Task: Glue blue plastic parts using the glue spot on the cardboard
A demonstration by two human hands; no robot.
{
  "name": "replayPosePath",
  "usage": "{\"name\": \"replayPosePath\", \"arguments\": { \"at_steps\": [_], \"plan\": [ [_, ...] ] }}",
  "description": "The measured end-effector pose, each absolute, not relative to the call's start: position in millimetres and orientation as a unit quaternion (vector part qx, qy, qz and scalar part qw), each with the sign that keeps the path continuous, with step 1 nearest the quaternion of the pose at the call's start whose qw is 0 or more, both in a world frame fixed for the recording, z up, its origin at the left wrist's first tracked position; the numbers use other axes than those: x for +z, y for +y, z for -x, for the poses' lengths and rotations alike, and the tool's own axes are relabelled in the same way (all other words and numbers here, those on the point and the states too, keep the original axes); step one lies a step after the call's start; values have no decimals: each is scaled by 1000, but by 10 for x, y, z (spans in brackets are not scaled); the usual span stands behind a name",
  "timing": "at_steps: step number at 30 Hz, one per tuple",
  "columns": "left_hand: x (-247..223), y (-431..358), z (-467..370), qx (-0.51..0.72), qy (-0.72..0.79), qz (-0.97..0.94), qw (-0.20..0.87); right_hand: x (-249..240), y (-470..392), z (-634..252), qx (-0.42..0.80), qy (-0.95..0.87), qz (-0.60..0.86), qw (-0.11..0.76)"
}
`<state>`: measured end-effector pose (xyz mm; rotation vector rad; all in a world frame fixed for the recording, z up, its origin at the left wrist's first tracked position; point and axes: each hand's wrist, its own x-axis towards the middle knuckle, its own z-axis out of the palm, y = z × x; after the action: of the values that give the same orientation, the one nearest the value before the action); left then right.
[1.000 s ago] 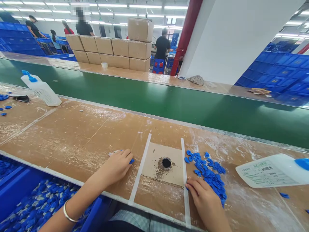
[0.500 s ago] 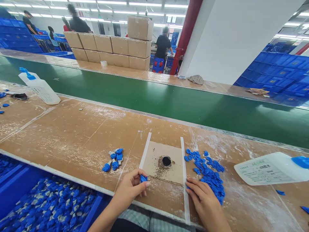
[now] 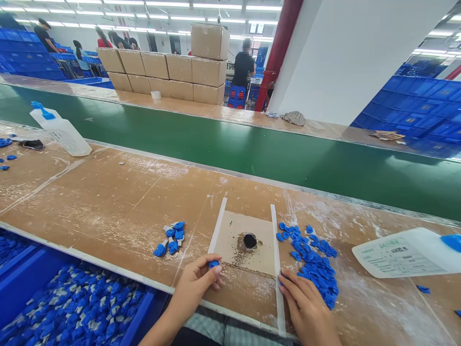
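My left hand (image 3: 198, 278) is closed, pinching a small blue piece (image 3: 213, 264) between thumb and fingers just left of a cardboard sheet (image 3: 264, 254). On that sheet stands a small round pot (image 3: 249, 241) of dark stuff, with dark specks around it. My right hand (image 3: 304, 302) rests at the right strip of white tape (image 3: 278, 288), fingers pressed together and tips down; whatever they may hold is hidden. Beside it spreads a pile of flat blue pieces (image 3: 319, 274). Left of the sheet lies a cluster of several blue pieces with whitish parts (image 3: 173, 238).
A blue bin (image 3: 144, 307) full of blue-and-white pieces stands at lower left. White bottles with blue tops lie tilted at right (image 3: 406, 252) and left (image 3: 63, 132). A green belt (image 3: 230, 139) runs behind the table. Cardboard boxes (image 3: 180, 72) and several people are beyond.
Both hands stay in nearly the same spots, the left still holding the blue piece. The view shifts very slightly. In the background, people have changed position.
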<state>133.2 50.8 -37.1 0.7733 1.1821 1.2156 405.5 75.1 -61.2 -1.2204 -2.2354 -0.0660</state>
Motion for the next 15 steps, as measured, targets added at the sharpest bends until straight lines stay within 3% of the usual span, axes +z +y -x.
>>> {"name": "replayPosePath", "arguments": {
  "at_steps": [7, 15],
  "plan": [
    [-337, 477, -1283, 545, 474, -300, 623, -409, 795, -3751, 60, -769, 521, 367],
    [-462, 474, -1273, 554, 460, -302, 625, -189, 1123, -3274, 172, -788, 449, 386]
  ]
}}
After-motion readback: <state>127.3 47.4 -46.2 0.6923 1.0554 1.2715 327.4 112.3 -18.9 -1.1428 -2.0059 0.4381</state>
